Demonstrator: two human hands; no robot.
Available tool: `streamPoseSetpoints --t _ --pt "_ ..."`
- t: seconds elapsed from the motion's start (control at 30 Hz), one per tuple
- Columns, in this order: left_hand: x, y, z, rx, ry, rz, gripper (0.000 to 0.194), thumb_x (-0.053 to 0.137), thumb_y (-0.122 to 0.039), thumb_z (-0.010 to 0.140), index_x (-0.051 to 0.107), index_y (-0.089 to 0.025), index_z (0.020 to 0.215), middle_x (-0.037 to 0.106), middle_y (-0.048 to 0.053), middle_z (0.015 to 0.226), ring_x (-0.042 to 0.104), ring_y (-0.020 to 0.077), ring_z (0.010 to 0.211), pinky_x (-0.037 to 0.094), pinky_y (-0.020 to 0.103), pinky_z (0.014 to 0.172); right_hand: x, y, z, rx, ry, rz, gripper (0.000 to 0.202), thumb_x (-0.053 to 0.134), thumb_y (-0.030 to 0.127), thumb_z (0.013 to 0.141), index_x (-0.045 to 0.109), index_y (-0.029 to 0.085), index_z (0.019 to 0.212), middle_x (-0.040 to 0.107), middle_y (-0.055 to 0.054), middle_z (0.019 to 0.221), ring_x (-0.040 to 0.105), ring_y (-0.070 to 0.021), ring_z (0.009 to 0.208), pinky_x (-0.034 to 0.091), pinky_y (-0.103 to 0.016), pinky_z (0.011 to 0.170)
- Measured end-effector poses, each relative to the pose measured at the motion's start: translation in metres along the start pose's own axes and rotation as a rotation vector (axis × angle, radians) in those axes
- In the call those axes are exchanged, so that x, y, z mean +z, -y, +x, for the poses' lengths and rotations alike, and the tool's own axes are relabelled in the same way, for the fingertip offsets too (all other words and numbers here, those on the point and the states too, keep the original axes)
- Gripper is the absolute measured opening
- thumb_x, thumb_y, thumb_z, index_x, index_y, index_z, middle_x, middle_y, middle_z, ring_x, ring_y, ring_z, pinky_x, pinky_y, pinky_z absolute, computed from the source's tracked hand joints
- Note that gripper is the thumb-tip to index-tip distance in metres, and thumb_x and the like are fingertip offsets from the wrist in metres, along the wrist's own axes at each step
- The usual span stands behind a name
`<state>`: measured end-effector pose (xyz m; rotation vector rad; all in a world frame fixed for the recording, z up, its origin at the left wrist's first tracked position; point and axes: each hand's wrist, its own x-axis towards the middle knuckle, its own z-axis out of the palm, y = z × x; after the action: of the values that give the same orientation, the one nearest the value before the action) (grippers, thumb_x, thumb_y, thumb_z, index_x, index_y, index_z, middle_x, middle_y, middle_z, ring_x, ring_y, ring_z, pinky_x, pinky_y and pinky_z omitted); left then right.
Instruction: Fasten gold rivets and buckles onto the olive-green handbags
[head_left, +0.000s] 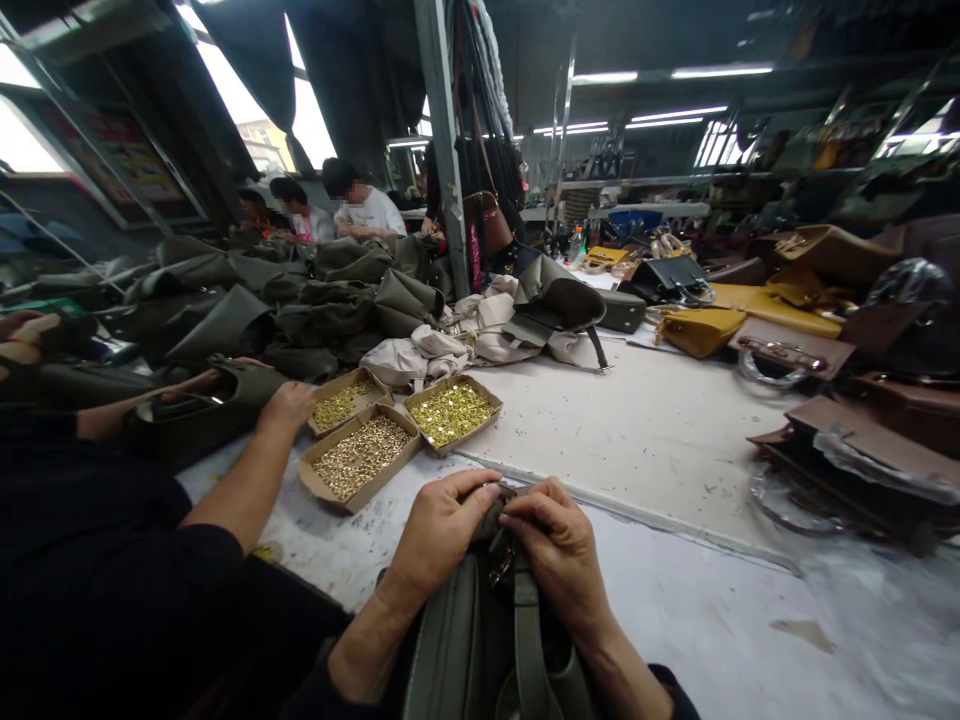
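Observation:
A dark olive bag (pixel 446 640) with a strap and a metal clasp stands at the table's near edge, close to my body. My left hand (pixel 450 525) pinches the upper end of the bag between thumb and forefinger. Opposite it, my right hand (pixel 559 540) grips the same end with bent fingers, beside the strap (pixel 529 630). Whether a small metal piece sits between my fingertips, I cannot make out. Ahead and to the left lie cardboard trays (pixel 364 497) of small gold-coloured metal fittings.
At left, a co-worker's hand (pixel 289 408) reaches by the trays, next to another olive bag (pixel 202 415). Olive bags (pixel 322 300) heap up behind. Pale cloth bags (pixel 420 355) lie mid-table; brown bags (pixel 862 450), yellow bags (pixel 697 330) and plastic film (pixel 885 610) are at right.

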<state>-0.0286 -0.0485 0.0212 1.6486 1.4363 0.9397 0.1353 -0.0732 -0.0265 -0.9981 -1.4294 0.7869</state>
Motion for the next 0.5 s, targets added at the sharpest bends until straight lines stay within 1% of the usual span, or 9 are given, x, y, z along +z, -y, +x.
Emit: streamPoseSetpoints --t 0.17,0.5 --pt "0.0000 -0.0025 -0.0041 0.014 -0.010 0.026 0.031 0.062 -0.034 0.086 0.080 -0.019 0.107 0.080 0.006 0.109 0.072 0.0251 0.106 0.055 0.038 0.103 0.0007 0.0005 -0.0004 -0.005 -0.009 0.002 0.015 0.071 0.013 0.089 0.074 0.025 0.081 0.059 0.002 0.078 0.058 -0.0159 0.077 0.046 -0.027 0.072" --pt "0.0021 -0.0011 -0.0076 0.059 -0.023 0.059 0.030 0.061 -0.034 0.088 0.080 -0.021 0.108 0.079 0.005 0.110 0.072 0.0245 0.106 0.055 0.038 0.101 0.0017 0.0014 -0.0015 -0.021 -0.023 -0.007 0.014 0.071 0.013 0.089 0.074 0.024 0.081 0.058 0.001 0.077 0.058 -0.0156 0.075 0.045 -0.027 0.070"
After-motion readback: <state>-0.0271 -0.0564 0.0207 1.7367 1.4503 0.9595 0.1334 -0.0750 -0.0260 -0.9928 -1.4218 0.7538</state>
